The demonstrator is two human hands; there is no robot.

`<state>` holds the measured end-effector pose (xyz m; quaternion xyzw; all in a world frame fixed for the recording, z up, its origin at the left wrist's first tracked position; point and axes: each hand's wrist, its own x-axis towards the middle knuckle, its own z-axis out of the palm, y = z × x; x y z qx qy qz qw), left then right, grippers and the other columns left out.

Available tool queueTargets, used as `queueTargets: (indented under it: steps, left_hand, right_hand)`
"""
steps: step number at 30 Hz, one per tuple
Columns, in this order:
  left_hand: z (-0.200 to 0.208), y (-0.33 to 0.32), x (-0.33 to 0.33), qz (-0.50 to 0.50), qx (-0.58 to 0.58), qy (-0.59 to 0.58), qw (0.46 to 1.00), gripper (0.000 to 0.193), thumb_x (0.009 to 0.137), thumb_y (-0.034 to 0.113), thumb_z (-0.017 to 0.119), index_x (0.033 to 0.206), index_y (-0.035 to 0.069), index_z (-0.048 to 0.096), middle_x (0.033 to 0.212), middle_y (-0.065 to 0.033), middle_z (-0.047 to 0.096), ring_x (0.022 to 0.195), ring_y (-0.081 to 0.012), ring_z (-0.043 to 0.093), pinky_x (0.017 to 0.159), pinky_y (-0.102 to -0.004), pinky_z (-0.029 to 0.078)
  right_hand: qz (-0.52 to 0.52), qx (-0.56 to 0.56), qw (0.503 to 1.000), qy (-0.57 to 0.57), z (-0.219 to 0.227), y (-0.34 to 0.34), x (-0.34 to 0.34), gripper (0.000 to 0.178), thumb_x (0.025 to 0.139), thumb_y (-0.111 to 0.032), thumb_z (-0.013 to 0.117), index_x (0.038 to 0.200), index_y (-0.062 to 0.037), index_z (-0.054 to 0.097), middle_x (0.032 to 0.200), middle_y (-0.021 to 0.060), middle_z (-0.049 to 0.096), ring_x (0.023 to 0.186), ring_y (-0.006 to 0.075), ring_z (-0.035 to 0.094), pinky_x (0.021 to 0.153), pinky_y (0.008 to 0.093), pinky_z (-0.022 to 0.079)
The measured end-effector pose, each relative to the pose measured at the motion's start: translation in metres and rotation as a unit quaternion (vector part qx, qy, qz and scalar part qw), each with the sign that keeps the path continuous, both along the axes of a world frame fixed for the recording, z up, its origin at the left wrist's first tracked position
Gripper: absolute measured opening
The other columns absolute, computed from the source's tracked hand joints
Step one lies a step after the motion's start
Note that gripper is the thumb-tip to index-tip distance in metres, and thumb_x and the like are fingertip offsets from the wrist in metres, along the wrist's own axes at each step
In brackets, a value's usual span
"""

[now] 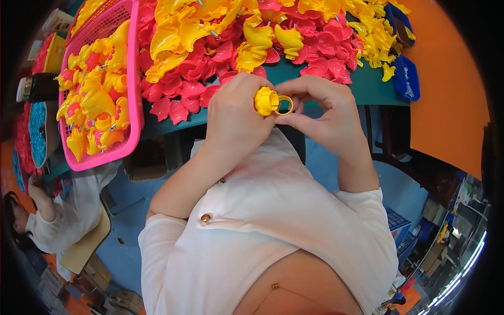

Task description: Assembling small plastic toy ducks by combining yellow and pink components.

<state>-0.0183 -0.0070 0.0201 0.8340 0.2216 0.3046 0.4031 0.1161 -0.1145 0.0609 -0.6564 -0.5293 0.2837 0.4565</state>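
My left hand (236,113) is closed around a yellow plastic toy part (264,100) with a round, open collar facing right. Most of that part is hidden in the palm. Between the fingertips of my right hand (332,113) is a thin yellow plastic ring (292,104), right beside the collar; whether the two touch I cannot tell. Both hands are over the near edge of the green table (375,89). Beyond them lie heaps of red petal-like shells (191,86) and yellow moulded pieces (258,37), some with small metal pins or screws.
A pink basket (135,94) holding yellow-and-red pieces stands at the left. Behind it are a dark jar (39,89) and a container of blue bits (38,134). Blue bins (407,79) sit at right by an orange surface (446,94). Another person (58,223) sits at far left.
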Motion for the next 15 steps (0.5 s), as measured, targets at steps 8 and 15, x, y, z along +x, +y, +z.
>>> queueTargets:
  steps: [8,15]
  left_hand:
    - [-0.001,0.012,-0.018,0.053,0.117,0.002,0.992,0.031,0.058,0.009,0.076,0.083,0.005,0.059,0.079,-0.0094,0.056,0.071,-0.0302,0.057,0.059,-0.0385,0.046]
    - [0.004,0.016,-0.026,0.027,0.125,0.039,0.991,0.03,0.058,0.009,0.076,0.081,0.005,0.057,0.078,-0.0085,0.055,0.071,-0.0296,0.057,0.058,-0.0378,0.045]
  right_hand:
    - [-0.018,0.13,0.991,-0.024,-0.01,0.019,-0.025,0.031,0.066,0.004,0.077,0.095,0.0055,0.066,0.091,0.0133,0.066,0.078,0.0166,0.064,0.066,0.0255,0.051]
    - [0.028,0.174,0.973,-0.151,-0.011,0.026,-0.032,0.032,0.067,0.0,0.077,0.097,0.0037,0.067,0.086,0.0142,0.065,0.074,0.0206,0.063,0.064,0.0262,0.051]
